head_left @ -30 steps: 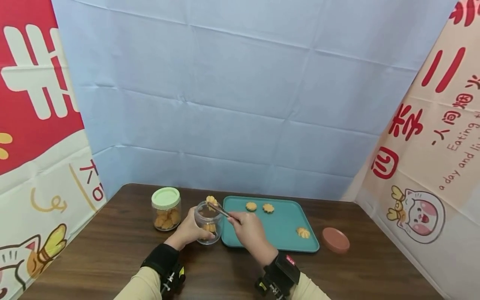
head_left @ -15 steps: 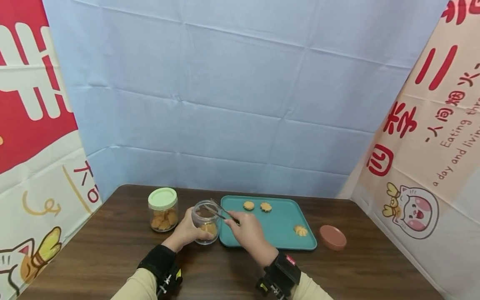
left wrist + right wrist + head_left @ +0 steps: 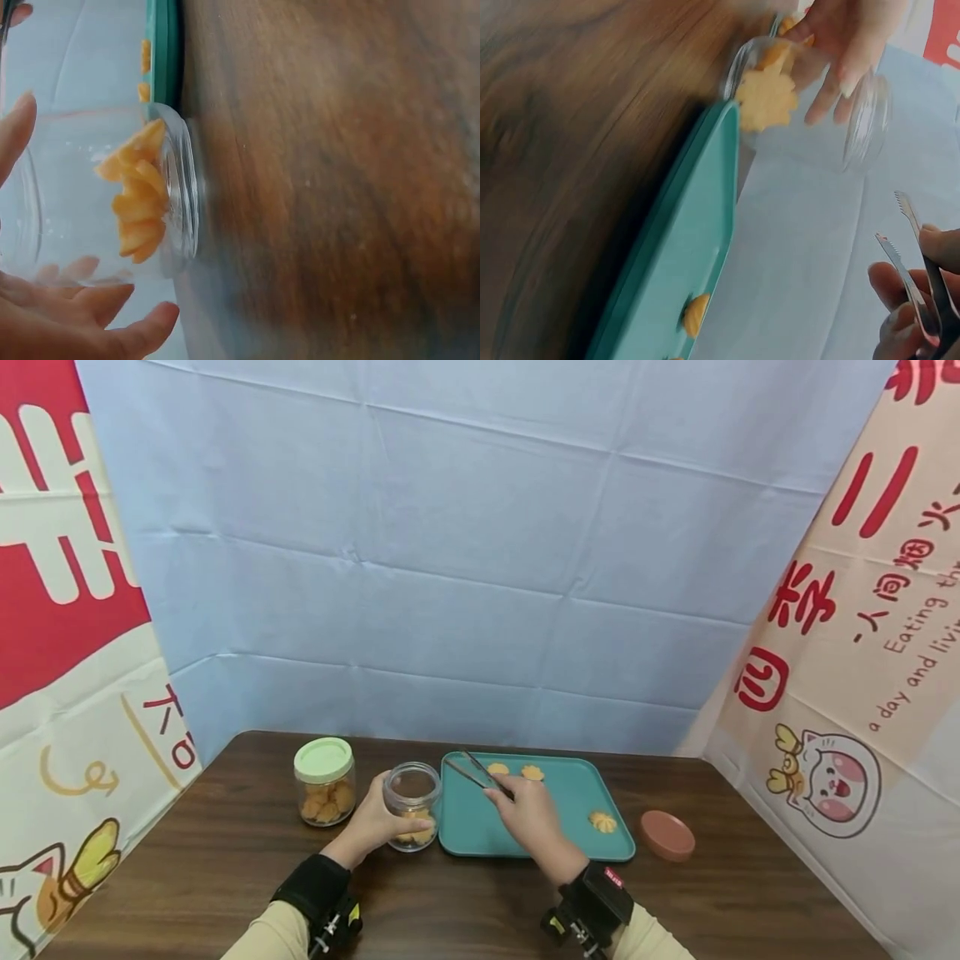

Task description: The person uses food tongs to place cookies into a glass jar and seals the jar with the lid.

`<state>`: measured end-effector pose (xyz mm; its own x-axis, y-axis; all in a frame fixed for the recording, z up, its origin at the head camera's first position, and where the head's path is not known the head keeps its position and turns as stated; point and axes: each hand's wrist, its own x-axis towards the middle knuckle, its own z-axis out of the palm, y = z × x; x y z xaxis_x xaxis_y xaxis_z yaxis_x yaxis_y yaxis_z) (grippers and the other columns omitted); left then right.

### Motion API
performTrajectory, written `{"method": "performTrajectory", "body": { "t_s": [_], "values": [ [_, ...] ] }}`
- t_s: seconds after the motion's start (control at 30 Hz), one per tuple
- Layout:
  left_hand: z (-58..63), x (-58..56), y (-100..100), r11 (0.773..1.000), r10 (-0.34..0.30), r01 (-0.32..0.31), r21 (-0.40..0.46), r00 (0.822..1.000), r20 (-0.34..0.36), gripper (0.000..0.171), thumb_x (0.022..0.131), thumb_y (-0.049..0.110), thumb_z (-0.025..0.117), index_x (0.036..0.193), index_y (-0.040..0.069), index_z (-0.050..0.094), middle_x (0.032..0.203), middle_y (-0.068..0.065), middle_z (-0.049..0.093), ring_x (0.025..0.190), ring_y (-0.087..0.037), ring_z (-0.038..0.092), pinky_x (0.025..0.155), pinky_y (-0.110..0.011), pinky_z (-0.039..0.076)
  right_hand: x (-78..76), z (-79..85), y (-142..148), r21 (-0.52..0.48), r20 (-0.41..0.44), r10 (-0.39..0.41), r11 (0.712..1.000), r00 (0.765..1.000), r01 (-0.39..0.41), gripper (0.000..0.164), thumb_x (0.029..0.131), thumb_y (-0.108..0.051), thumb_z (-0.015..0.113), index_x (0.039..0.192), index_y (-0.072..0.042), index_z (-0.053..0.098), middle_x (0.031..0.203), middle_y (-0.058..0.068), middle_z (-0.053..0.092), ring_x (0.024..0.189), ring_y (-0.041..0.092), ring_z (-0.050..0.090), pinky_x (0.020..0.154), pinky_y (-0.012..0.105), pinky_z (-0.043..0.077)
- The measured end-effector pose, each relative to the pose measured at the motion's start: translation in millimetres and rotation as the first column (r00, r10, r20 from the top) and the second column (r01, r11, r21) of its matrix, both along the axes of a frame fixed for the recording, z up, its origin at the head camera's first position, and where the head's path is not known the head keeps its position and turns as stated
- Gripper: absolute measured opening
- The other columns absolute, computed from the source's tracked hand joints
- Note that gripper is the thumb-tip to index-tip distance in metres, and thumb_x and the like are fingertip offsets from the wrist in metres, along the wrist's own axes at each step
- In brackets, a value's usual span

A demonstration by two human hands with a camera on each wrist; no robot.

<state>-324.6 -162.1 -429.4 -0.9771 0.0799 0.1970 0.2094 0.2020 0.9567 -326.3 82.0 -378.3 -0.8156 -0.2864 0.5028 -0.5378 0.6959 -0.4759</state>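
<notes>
My left hand [image 3: 372, 821] wrapped round an upright, lidless glass jar [image 3: 412, 806], cookies [image 3: 139, 199] at its bottom, my right hand [image 3: 531, 817] pinching metal tongs [image 3: 909, 283], tips spread apart above the teal tray [image 3: 577, 793] just beside the jar.

Head view: soft, even, rather bright light, faint shadows at lower centre. Left wrist view: dimmer; table [image 3: 337, 187] blurred on right side, pale glints on jar [image 3: 79, 180]. Right wrist view: dark shadow beside tray [image 3: 694, 221], upper left blurred.
</notes>
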Motion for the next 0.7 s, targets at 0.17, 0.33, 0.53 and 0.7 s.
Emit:
{"method": "performTrajectory", "body": {
  "t_s": [0.17, 0.33, 0.53, 0.7],
  "values": [
    [0.6, -2.5, -1, 0.999, 0.002, -0.002, -0.035, 1.000, 0.004, 0.100, 0.076, 0.014, 0.085, 0.149, -0.003, 0.018, 0.139, -0.027, 0.040, 0.120, -0.039, 0.048, 0.094, -0.051, 0.044, -6.5, -1.8, 11, 0.008, 0.050, -0.029, 1.000, 0.998, 0.028, 0.032, 0.095, -0.018, 0.064, 0.121, 0.001, 0.067, 0.102, 0.013, 0.070, 0.072, 0.018, 0.063, 0.058, 0.031, 0.043],
    [3.4, -4.8, -5, 0.996, -0.011, 0.012, -0.086, 1.000, 0.017, 0.104, 0.075, 0.018, 0.086, 0.150, -0.001, 0.016, 0.137, -0.025, 0.042, 0.119, -0.038, 0.049, 0.095, -0.051, 0.043, -14.5, -5.3, 18, 0.018, 0.101, -0.056, 0.998, 0.993, 0.054, 0.035, 0.097, -0.019, 0.062, 0.126, -0.001, 0.064, 0.109, 0.015, 0.068, 0.072, 0.020, 0.061, 0.058, 0.033, 0.038],
    [5.2, -9.4, -5, 0.993, -0.027, 0.031, -0.111, 0.999, 0.031, 0.104, 0.075, 0.020, 0.086, 0.151, 0.000, 0.017, 0.136, -0.022, 0.043, 0.119, -0.035, 0.050, 0.095, -0.049, 0.043, -22.2, -10.3, 28, 0.016, 0.137, -0.100, 0.995, 0.986, 0.098, 0.034, 0.097, -0.019, 0.062, 0.126, -0.001, 0.064, 0.116, 0.017, 0.066, 0.098, 0.030, 0.064, 0.077, 0.041, 0.052],
    [4.6, -8.8, -6, 0.995, -0.033, 0.036, -0.089, 0.999, 0.030, 0.101, 0.076, 0.015, 0.085, 0.149, -0.002, 0.018, 0.134, -0.023, 0.044, 0.117, -0.035, 0.051, 0.094, -0.049, 0.044, -28.4, -12.2, 30, 0.075, 0.126, -0.124, 0.991, 0.984, 0.115, 0.035, 0.096, -0.019, 0.063, 0.124, 0.000, 0.065, 0.116, 0.018, 0.067, 0.093, 0.028, 0.066, 0.075, 0.042, 0.053]
  ]
}}
